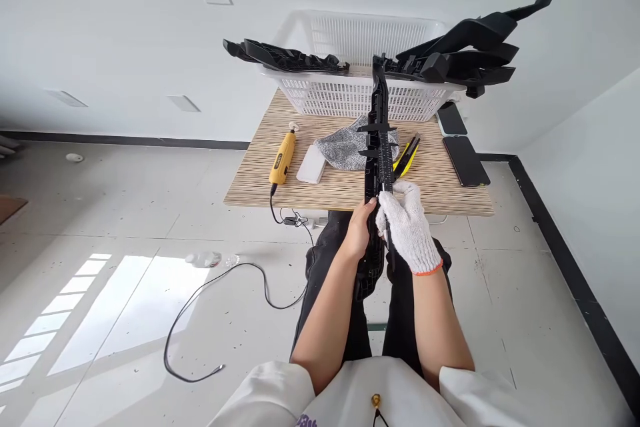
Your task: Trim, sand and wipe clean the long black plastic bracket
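Note:
My bare left hand (359, 230) grips a long black plastic part (371, 257) by its side, thumb on top. The part stretches from above my lap across the table edge up to the basket's front. In my right hand (409, 223), covered by a white knitted glove with an orange cuff edge, is a black caliper (385, 153). The caliper lies along the plastic part, its jaws pointing left across it. My gloved fingers hide the caliper's lower section.
On the wood-patterned table (255, 180) are a yellow rotary tool (283, 158), a white block (311, 165), a grey cloth (343, 147), a yellow-black cutter (407, 157) and two phones (466, 160). Black parts (465, 53) overhang a white basket (330, 95). A cable (200, 287) trails on the floor.

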A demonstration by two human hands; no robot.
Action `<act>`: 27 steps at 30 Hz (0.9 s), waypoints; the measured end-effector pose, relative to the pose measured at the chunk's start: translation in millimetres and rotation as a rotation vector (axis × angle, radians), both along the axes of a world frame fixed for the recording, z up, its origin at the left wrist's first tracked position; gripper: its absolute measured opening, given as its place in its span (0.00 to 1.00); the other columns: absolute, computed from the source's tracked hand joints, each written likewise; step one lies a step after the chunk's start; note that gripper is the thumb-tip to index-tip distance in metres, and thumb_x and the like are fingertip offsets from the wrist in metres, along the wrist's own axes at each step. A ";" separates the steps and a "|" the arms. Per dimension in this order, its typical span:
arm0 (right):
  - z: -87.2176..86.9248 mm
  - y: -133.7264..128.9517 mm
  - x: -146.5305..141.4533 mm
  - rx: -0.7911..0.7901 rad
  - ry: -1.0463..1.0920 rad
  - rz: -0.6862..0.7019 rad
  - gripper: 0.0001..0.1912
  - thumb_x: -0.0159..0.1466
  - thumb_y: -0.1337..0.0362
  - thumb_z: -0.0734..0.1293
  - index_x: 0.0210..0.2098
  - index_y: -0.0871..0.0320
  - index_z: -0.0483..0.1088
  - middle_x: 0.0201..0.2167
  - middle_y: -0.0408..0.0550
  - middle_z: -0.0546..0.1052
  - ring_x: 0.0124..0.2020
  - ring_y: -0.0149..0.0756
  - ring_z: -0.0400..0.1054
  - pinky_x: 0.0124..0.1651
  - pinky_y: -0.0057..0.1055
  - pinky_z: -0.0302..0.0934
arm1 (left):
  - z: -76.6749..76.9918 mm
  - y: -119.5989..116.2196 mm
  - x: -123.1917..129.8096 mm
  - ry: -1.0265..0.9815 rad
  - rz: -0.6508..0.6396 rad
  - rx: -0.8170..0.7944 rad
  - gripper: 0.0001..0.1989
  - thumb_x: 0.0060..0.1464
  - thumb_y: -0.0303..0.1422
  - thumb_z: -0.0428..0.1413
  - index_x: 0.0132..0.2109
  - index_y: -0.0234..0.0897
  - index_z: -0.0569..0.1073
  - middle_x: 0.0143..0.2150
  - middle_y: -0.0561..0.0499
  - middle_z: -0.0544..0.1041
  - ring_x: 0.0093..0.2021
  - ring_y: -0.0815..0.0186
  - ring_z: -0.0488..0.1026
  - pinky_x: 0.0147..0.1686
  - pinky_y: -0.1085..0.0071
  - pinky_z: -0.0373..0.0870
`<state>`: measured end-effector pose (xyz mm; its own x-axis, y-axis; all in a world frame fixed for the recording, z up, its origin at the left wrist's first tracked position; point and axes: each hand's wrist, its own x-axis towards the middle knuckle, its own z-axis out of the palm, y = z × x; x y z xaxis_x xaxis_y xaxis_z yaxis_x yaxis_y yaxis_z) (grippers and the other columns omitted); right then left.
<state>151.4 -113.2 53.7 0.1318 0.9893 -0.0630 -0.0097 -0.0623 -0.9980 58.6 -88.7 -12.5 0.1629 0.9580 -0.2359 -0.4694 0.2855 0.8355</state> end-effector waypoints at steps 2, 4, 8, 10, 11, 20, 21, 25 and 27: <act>1.0 -0.5 -1.6 -0.006 0.011 -0.016 0.16 0.68 0.53 0.65 0.44 0.52 0.54 0.13 0.29 0.68 0.14 0.28 0.61 0.22 0.24 0.59 | 1.9 -0.6 1.6 -0.017 0.013 -0.019 0.15 0.54 0.43 0.59 0.43 0.38 0.79 0.39 0.51 0.81 0.47 0.60 0.77 0.47 0.69 0.69; 1.6 -0.9 -3.5 0.002 0.028 -0.021 0.15 0.68 0.55 0.65 0.44 0.52 0.53 0.13 0.28 0.68 0.14 0.27 0.60 0.22 0.24 0.59 | 4.3 -1.4 2.8 -0.038 0.020 -0.050 0.15 0.52 0.43 0.60 0.41 0.37 0.79 0.37 0.50 0.81 0.45 0.59 0.77 0.44 0.68 0.70; 0.7 -2.4 -7.9 0.035 0.026 -0.036 0.15 0.67 0.56 0.65 0.45 0.52 0.55 0.15 0.29 0.68 0.15 0.27 0.62 0.22 0.23 0.59 | 9.3 -3.1 2.2 -0.087 0.030 -0.064 0.15 0.51 0.42 0.61 0.41 0.37 0.80 0.40 0.49 0.82 0.48 0.57 0.77 0.46 0.67 0.71; -0.1 -3.7 -9.7 0.038 0.017 -0.052 0.15 0.67 0.56 0.66 0.46 0.52 0.56 0.15 0.30 0.68 0.16 0.27 0.63 0.23 0.23 0.59 | 11.8 -3.9 1.1 -0.101 0.038 -0.066 0.14 0.51 0.41 0.60 0.41 0.36 0.80 0.41 0.49 0.82 0.50 0.57 0.77 0.48 0.66 0.71; -0.6 -4.4 -10.4 0.037 0.014 -0.058 0.16 0.67 0.55 0.66 0.46 0.52 0.56 0.15 0.30 0.69 0.16 0.27 0.63 0.23 0.24 0.59 | 12.9 -4.2 0.6 -0.104 0.037 -0.067 0.14 0.52 0.41 0.60 0.40 0.36 0.81 0.41 0.49 0.83 0.50 0.56 0.77 0.48 0.66 0.71; -0.8 -8.0 -13.6 0.061 -0.050 -0.064 0.18 0.68 0.54 0.65 0.53 0.51 0.59 0.16 0.32 0.69 0.18 0.28 0.65 0.25 0.25 0.60 | 9.0 -5.5 -2.4 -0.099 0.022 -0.068 0.15 0.54 0.41 0.58 0.43 0.37 0.81 0.42 0.48 0.83 0.51 0.56 0.78 0.49 0.65 0.72; 0.3 -8.3 -13.7 0.056 -0.070 -0.064 0.18 0.68 0.53 0.64 0.54 0.51 0.60 0.17 0.32 0.69 0.18 0.29 0.66 0.25 0.25 0.60 | 8.3 -5.4 -2.6 -0.104 0.025 -0.079 0.15 0.53 0.41 0.59 0.43 0.37 0.81 0.42 0.48 0.83 0.50 0.56 0.78 0.48 0.65 0.72; 3.6 -9.0 -13.5 0.054 -0.107 -0.047 0.18 0.69 0.53 0.63 0.55 0.51 0.62 0.17 0.34 0.69 0.19 0.29 0.66 0.25 0.26 0.59 | 9.3 -5.2 -3.3 -0.129 0.048 -0.105 0.15 0.52 0.41 0.60 0.41 0.36 0.81 0.40 0.48 0.83 0.48 0.56 0.79 0.47 0.65 0.72; 4.0 -9.2 -13.4 0.050 -0.106 -0.043 0.18 0.69 0.53 0.63 0.55 0.51 0.62 0.17 0.34 0.69 0.20 0.29 0.66 0.25 0.26 0.59 | 10.8 -5.2 -3.9 -0.126 0.050 -0.120 0.14 0.51 0.41 0.60 0.41 0.36 0.80 0.39 0.49 0.83 0.47 0.57 0.79 0.46 0.65 0.72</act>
<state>138.0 -122.4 57.7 0.1776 0.9841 0.0032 0.0949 -0.0139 -0.9954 54.8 -93.9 -1.7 0.1511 0.9319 -0.3297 -0.5844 0.3532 0.7305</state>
